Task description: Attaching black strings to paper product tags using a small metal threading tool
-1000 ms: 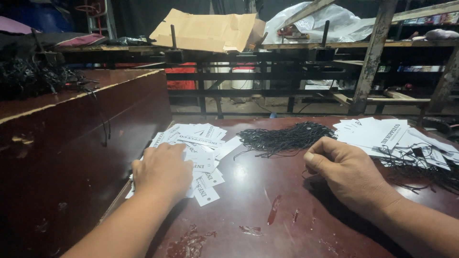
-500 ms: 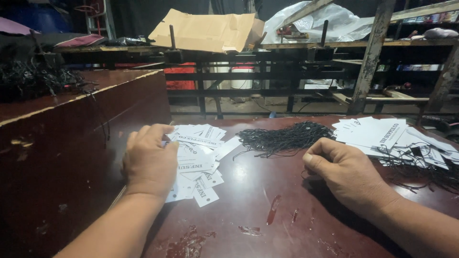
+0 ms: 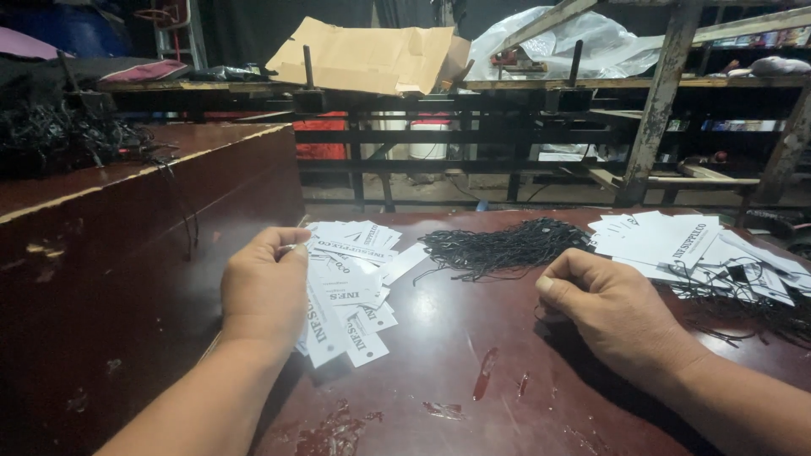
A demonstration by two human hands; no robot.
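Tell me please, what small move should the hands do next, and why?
Probably the left hand should lift one white tag free of the pile: its fingertips already rest on the pile's edge. The right hand lies curled on the table, beside the black strings.
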